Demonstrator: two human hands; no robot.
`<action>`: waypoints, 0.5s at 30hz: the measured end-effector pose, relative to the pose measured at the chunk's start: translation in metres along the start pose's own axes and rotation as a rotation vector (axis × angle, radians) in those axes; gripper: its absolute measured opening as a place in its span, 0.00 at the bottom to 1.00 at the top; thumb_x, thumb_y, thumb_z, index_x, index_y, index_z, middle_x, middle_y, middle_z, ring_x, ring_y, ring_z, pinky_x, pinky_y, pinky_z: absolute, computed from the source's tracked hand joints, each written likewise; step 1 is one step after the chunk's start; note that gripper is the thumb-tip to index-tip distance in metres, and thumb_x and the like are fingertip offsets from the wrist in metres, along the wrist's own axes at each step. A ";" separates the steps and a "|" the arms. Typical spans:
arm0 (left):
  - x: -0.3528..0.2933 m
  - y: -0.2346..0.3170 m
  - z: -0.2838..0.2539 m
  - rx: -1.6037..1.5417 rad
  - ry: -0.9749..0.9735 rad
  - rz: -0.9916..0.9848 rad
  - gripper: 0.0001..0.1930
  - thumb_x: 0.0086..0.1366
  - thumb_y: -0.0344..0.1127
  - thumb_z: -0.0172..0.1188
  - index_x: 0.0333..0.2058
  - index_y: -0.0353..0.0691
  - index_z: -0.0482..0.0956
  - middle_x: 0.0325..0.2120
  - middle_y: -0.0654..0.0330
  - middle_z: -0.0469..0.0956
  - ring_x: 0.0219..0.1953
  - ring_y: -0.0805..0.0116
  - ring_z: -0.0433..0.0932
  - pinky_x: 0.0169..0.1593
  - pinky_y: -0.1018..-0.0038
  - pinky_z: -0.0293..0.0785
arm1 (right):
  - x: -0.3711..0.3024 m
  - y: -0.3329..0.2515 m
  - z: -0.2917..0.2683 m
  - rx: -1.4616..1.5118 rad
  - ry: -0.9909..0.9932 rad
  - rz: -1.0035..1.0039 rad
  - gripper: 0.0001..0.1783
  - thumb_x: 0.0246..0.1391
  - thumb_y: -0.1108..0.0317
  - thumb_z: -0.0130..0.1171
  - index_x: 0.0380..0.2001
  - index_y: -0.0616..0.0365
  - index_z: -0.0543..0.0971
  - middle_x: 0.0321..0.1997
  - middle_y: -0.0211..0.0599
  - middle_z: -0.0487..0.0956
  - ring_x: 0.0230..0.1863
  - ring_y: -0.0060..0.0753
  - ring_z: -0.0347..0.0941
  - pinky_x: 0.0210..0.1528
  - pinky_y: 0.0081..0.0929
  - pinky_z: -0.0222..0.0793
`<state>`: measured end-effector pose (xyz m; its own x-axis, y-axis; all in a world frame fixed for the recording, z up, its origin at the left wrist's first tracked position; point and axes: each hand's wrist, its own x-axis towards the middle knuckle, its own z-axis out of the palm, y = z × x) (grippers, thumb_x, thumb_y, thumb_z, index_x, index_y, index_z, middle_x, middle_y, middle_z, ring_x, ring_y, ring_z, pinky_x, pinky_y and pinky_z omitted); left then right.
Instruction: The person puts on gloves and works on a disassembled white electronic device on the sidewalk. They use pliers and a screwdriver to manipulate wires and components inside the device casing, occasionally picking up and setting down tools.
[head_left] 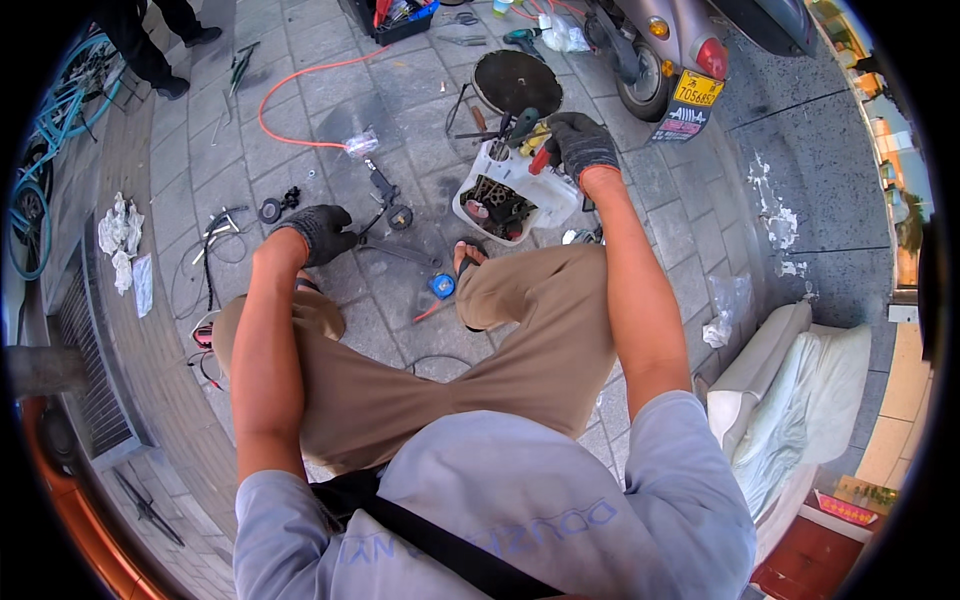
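My left hand point(325, 235), in a dark glove, is curled with its fingertips at the near end of a long grey wrench point(400, 252). The wrench reaches rightward over the paving. My right hand point(582, 146), gloved too, is closed at the rim of a cut-open white plastic container point(545, 203), against a red-handled tool point(542, 158). Beside it stand a yellow-handled tool point(533, 138) and a dark-handled screwdriver point(522, 125). Dark metal parts point(500, 205) fill the container's lower part. A tool with a round dark end point(399, 217) lies beyond the wrench.
A round dark plate point(517, 83) lies beyond the container. An orange hose point(285, 85) curves across the paving. A blue tape measure point(441, 286) is near my right foot. A parked scooter point(655, 60) stands far right, and a person's legs point(150, 45) are far left.
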<state>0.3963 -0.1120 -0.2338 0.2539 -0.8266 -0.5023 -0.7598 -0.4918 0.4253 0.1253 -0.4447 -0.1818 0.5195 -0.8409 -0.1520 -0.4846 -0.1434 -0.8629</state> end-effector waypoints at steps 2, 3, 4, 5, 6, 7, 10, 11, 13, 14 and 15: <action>0.002 0.000 -0.002 -0.012 0.019 0.007 0.28 0.63 0.50 0.63 0.53 0.34 0.82 0.52 0.43 0.82 0.54 0.44 0.80 0.58 0.59 0.76 | 0.007 0.005 -0.005 -0.023 0.028 0.051 0.15 0.65 0.61 0.59 0.47 0.59 0.82 0.32 0.43 0.85 0.25 0.30 0.81 0.30 0.29 0.77; 0.002 0.000 -0.003 -0.022 0.030 0.007 0.28 0.63 0.50 0.63 0.54 0.34 0.81 0.52 0.43 0.82 0.54 0.44 0.81 0.58 0.58 0.76 | 0.010 0.009 -0.007 -0.035 0.038 0.066 0.15 0.65 0.60 0.59 0.47 0.58 0.83 0.32 0.44 0.85 0.26 0.31 0.81 0.32 0.29 0.77; 0.002 -0.001 -0.004 -0.020 0.026 -0.018 0.28 0.63 0.50 0.63 0.54 0.34 0.81 0.52 0.43 0.82 0.54 0.44 0.81 0.57 0.58 0.76 | 0.015 0.014 -0.010 -0.087 0.033 0.098 0.16 0.64 0.60 0.58 0.47 0.57 0.83 0.34 0.44 0.86 0.28 0.34 0.82 0.35 0.31 0.78; 0.002 -0.002 -0.005 -0.031 0.031 0.007 0.28 0.63 0.50 0.63 0.54 0.34 0.81 0.52 0.43 0.82 0.54 0.44 0.81 0.58 0.58 0.76 | 0.019 0.021 -0.012 -0.133 0.029 0.114 0.16 0.63 0.59 0.58 0.48 0.56 0.83 0.36 0.45 0.86 0.30 0.36 0.83 0.39 0.33 0.79; 0.002 -0.003 -0.006 -0.029 0.024 0.009 0.28 0.64 0.50 0.63 0.55 0.34 0.81 0.52 0.43 0.82 0.55 0.44 0.81 0.58 0.59 0.76 | 0.023 0.028 -0.013 -0.157 0.003 0.079 0.17 0.63 0.58 0.57 0.48 0.55 0.84 0.38 0.46 0.87 0.33 0.38 0.84 0.42 0.34 0.79; 0.002 -0.003 -0.007 -0.023 0.019 -0.004 0.28 0.64 0.50 0.63 0.55 0.34 0.80 0.52 0.43 0.82 0.55 0.45 0.81 0.58 0.59 0.76 | 0.028 0.036 -0.015 -0.280 0.012 0.012 0.17 0.62 0.58 0.57 0.48 0.54 0.84 0.40 0.46 0.87 0.36 0.39 0.84 0.46 0.35 0.78; 0.003 -0.005 -0.008 -0.043 0.042 -0.016 0.29 0.64 0.49 0.64 0.57 0.34 0.79 0.53 0.43 0.82 0.56 0.45 0.80 0.59 0.60 0.76 | 0.038 0.053 -0.013 -0.443 0.019 -0.152 0.18 0.61 0.57 0.55 0.48 0.52 0.84 0.45 0.46 0.86 0.45 0.43 0.83 0.55 0.38 0.75; 0.004 -0.004 -0.009 -0.044 0.050 -0.002 0.29 0.64 0.49 0.64 0.57 0.34 0.79 0.53 0.43 0.81 0.56 0.46 0.80 0.59 0.60 0.76 | 0.041 0.055 -0.013 -0.408 0.052 -0.082 0.18 0.61 0.57 0.54 0.48 0.52 0.84 0.46 0.47 0.86 0.48 0.44 0.82 0.57 0.39 0.73; 0.003 -0.004 -0.009 -0.039 0.049 -0.018 0.29 0.64 0.49 0.64 0.57 0.34 0.79 0.53 0.43 0.81 0.56 0.46 0.80 0.60 0.61 0.76 | 0.042 0.054 -0.009 -0.371 0.061 -0.007 0.18 0.62 0.57 0.53 0.48 0.52 0.84 0.48 0.48 0.85 0.50 0.46 0.81 0.58 0.40 0.72; 0.004 -0.003 -0.010 -0.052 0.051 -0.003 0.29 0.64 0.49 0.64 0.57 0.33 0.79 0.53 0.43 0.81 0.56 0.46 0.80 0.60 0.61 0.76 | 0.040 0.050 -0.008 -0.364 0.047 -0.013 0.18 0.62 0.58 0.53 0.48 0.52 0.84 0.48 0.49 0.85 0.50 0.48 0.81 0.58 0.40 0.72; 0.003 -0.003 -0.010 -0.059 0.049 -0.002 0.29 0.64 0.49 0.64 0.57 0.33 0.79 0.53 0.43 0.82 0.56 0.46 0.80 0.60 0.61 0.76 | 0.037 0.045 -0.007 -0.359 0.026 -0.003 0.18 0.62 0.58 0.53 0.48 0.52 0.84 0.48 0.49 0.85 0.50 0.49 0.81 0.58 0.40 0.72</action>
<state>0.4049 -0.1159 -0.2294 0.2859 -0.8372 -0.4663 -0.7229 -0.5078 0.4685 0.1180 -0.4861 -0.2230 0.5059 -0.8522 -0.1335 -0.7018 -0.3167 -0.6381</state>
